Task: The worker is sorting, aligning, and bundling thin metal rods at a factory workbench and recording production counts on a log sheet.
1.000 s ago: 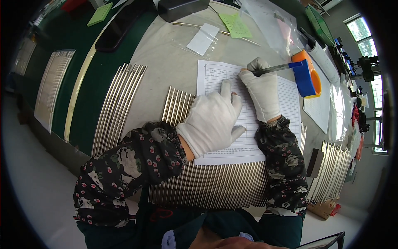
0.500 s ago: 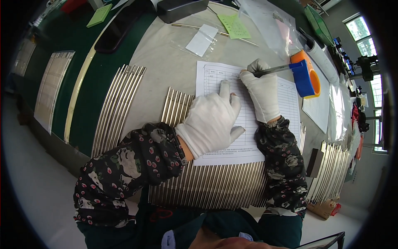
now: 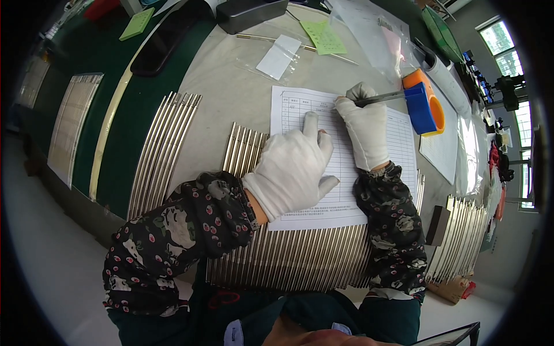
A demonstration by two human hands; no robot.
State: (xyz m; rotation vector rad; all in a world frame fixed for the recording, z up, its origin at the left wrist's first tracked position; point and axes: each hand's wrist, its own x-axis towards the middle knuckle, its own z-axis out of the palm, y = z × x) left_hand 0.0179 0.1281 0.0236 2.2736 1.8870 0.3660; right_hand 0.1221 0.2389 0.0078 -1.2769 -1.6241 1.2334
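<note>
A printed form with a ruled table [image 3: 340, 199] lies over a row of thin metal rods [image 3: 300, 254]. My left hand [image 3: 294, 167], in a white glove, rests flat on the form's left part with its fingers apart. In my gloved right hand [image 3: 366, 127] a pen [image 3: 379, 99] is gripped, slanting up to the right over the upper part of the form. The pen's tip is hidden by the fingers. A few handwritten marks stand in the table's top rows.
Beside the form stands a blue and orange tape dispenser [image 3: 424, 109]. More metal rods lie at left [image 3: 164, 150] and right [image 3: 459, 239], near a dark block [image 3: 438, 226]. Farther back are a phone [image 3: 167, 43], a green note [image 3: 322, 37], a bagged white slip [image 3: 279, 56] and a dark case [image 3: 251, 12].
The whole view has shifted very slightly. Both hands stay in nearly the same place on the form, and the right one still grips the pen.
</note>
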